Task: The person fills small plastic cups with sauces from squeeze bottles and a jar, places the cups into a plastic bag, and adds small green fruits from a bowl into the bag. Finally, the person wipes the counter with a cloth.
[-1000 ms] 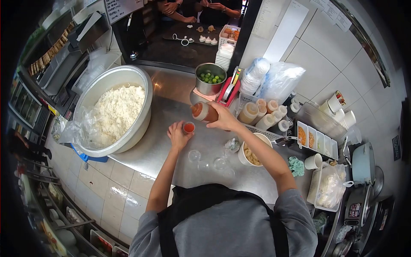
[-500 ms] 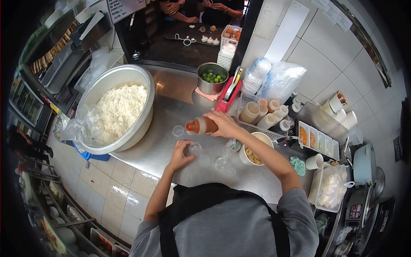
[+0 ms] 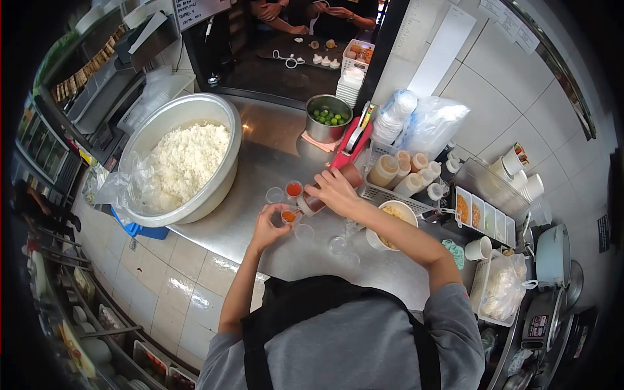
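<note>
My right hand (image 3: 335, 192) is wrapped round a squeeze bottle (image 3: 312, 205) of red-orange sauce, tilted with its tip down at a small clear cup (image 3: 288, 216). Between its fingertips, my left hand (image 3: 268, 226) grips that cup, which has orange-red sauce in it. Just behind stands a second sauce cup (image 3: 294, 188) with red sauce inside. A clear cup (image 3: 275, 195) without visible sauce is to its left. Nearer me on the steel counter are another clear cup (image 3: 304, 233) and a clear round piece (image 3: 338, 245), perhaps a cup or lid. My right hand hides the bottle's middle.
A large tub (image 3: 224, 169) of white rice stands at left. Behind are a pot (image 3: 325, 133) of green limes and a red tape dispenser (image 3: 351, 143). To the right are a basket (image 3: 383, 195) of sauce bottles and a white bowl (image 3: 406, 211). People's hands show beyond the opening.
My right hand has brought the bottle down to the cup at my left hand. Sauce now shows in that cup and in the one behind it. The view has shifted slightly.
</note>
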`<state>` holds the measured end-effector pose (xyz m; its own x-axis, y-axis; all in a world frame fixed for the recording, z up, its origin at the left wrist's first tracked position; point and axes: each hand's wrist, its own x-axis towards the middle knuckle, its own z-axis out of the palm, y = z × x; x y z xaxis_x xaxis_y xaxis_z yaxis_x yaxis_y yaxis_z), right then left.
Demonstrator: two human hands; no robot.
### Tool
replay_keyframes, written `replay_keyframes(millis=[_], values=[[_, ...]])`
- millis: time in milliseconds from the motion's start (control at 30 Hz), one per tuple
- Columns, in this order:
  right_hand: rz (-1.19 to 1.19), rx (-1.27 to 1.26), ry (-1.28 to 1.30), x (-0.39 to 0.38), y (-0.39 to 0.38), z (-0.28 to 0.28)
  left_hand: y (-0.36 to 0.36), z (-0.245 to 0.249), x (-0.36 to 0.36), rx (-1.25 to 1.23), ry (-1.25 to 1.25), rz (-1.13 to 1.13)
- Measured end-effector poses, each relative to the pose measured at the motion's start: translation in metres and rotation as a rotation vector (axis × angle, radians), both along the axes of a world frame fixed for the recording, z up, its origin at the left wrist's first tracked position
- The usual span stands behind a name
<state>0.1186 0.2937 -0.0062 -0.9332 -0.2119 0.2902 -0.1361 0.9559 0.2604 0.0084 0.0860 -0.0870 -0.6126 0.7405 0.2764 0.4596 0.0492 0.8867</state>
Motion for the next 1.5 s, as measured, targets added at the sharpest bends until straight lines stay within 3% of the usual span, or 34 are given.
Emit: replay_keyframes(millis=[533, 633, 767, 833, 967, 1167, 1400, 1500], values=[[-0.058, -0.084, 0.001, 0.003, 0.010, -0.015, 0.004, -0.006, 0.001, 0.076, -0.118, -0.019], [-0.113, -0.199, -0.105, 0.005, 0.015, -0.017, 0.007, -0.009, 0.001, 0.089, -0.131, -0.015], [-0.104, -0.549, -0.275, 0.007, 0.025, -0.009, 0.011, -0.021, -0.002, 0.070, -0.113, -0.008], [-0.103, -0.726, -0.348, 0.005, 0.031, -0.005, 0.015, -0.029, -0.001, -0.018, -0.007, 0.042], [0.025, -0.968, -0.257, 0.001, 0.039, -0.005, 0.016, -0.044, 0.003, -0.218, 0.241, 0.062], [0.029, -1.057, -0.160, 0.003, 0.036, 0.034, 0.007, 0.021, 0.028, -0.150, 0.427, 0.025], [0.016, -1.021, -0.130, 0.001, 0.036, 0.042, 0.034, 0.042, 0.065, -0.119, 0.798, -0.356], [0.030, -1.017, -0.138, 0.000, 0.033, 0.042, 0.049, 0.028, 0.089, -0.121, 0.863, -0.565]])
